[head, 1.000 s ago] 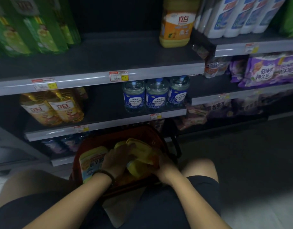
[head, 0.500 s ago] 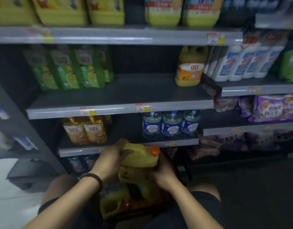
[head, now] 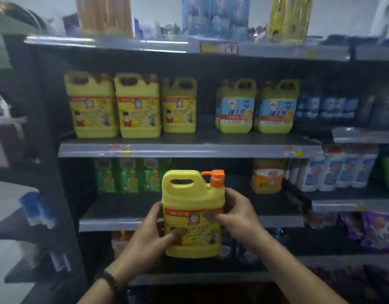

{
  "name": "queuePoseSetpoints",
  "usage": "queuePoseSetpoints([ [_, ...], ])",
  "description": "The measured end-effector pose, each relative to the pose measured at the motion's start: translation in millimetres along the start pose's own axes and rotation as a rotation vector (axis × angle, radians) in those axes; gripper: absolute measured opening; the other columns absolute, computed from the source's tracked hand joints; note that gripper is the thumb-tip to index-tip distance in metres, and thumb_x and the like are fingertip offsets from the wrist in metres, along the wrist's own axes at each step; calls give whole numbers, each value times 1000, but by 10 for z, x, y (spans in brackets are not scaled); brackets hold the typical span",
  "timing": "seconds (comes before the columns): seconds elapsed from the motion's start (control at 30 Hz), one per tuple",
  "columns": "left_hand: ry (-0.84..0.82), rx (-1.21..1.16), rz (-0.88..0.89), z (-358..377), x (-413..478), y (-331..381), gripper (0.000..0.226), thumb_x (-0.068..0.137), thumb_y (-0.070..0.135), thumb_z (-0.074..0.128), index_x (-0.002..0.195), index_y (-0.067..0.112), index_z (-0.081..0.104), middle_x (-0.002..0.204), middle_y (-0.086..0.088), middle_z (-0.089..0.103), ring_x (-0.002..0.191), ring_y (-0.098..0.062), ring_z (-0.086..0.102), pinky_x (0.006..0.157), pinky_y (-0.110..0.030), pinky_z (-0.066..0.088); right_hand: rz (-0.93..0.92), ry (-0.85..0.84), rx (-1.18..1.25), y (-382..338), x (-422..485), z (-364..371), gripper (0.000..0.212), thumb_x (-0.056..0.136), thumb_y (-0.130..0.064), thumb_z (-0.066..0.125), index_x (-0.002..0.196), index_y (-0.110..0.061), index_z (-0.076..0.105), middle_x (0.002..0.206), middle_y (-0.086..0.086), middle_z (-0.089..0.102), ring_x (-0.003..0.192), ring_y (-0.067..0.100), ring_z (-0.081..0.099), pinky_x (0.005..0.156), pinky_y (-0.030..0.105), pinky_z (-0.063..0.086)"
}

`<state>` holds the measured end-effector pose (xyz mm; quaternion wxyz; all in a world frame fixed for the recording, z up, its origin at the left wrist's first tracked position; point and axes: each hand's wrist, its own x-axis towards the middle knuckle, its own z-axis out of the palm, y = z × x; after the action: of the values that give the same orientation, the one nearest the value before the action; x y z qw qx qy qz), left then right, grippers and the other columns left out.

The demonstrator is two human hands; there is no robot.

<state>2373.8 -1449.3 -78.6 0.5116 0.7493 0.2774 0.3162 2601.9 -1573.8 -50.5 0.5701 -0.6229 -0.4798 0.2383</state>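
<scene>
**Yellow jug held upright before the shelves**

You hold the yellow jug (head: 192, 216) upright in front of the shelving. Your left hand (head: 153, 234) grips its left side, thumb across the label; your right hand (head: 235, 212) grips its right shoulder below the orange pump cap (head: 216, 178). Three matching jugs (head: 137, 106) stand on the shelf (head: 189, 148) above.

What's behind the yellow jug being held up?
Behind the yellow jug runs a dark shelf, with green bottles at its back left and an orange-labelled jug at its right. The yellow jug itself covers whatever stands straight behind it.
</scene>
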Motion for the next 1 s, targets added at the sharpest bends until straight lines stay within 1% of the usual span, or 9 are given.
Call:
queuePoseSetpoints([
  [0.07,50,-72,74,-1,124,139,63,83,32,88,137,36,54,132,4,71,123,-18,68,98,-47,61,-38,-8,-8,-333,190,-56,58,72,-30,94,125,-27,70,118,-7,79,111,13,76,94,44,63],
  [0.23,136,-210,156,-151,573,769,56,84,23,82,134,33,57,122,9,75,114,-13,73,86,-36,64,-95,33,14,-972,706,-142,71,66,-47,90,129,-26,64,117,-6,80,108,12,77,94,47,64],
  [0.43,205,-185,101,-451,1179,1466,50,89,28,78,130,33,49,122,4,71,109,-14,73,76,-32,64,-29,55,35,-1514,1356,-297,54,80,-49,83,122,-22,61,110,3,81,96,22,81,86,52,66],
  [0.57,219,-192,36,-598,1638,1780,51,92,27,78,134,24,48,118,-5,73,96,-22,78,73,-41,66,-27,129,14,-1664,1908,-337,57,85,-49,84,125,-13,63,105,4,82,92,23,81,89,50,65],
  [0.7,242,-198,91,-691,2155,1874,46,96,20,74,132,30,49,117,-3,72,92,-18,75,55,-28,60,-10,129,86,-1718,2453,-352,73,85,-49,85,142,-15,53,122,7,77,104,28,78,90,50,64],
  [0.77,244,-187,159,-743,2419,1862,45,96,18,73,131,34,49,123,3,69,96,-13,71,62,-28,59,-23,100,91,-1728,2688,-368,84,82,-52,86,149,-20,47,132,8,73,111,29,75,96,54,61],
  [0.8,256,-161,186,-760,2532,1835,43,97,18,73,128,35,49,123,7,68,97,-10,68,67,-28,58,-40,93,84,-1712,2800,-372,81,83,-50,86,148,-21,48,133,7,72,112,29,75,98,55,61],
  [0.9,380,38,254,-717,2766,1631,39,97,17,73,124,39,55,115,15,68,105,-12,70,84,-35,60,-78,60,101,-1569,3006,-314,53,92,-34,82,135,-21,54,129,7,73,111,28,76,97,56,62],
  [1.0,489,383,367,-593,2839,1404,54,91,11,77,135,35,57,113,16,69,106,-10,67,89,-26,53,-161,68,8,-1313,3116,-233,37,97,-32,78,126,-26,56,127,7,74,109,21,76,96,53,63],
])
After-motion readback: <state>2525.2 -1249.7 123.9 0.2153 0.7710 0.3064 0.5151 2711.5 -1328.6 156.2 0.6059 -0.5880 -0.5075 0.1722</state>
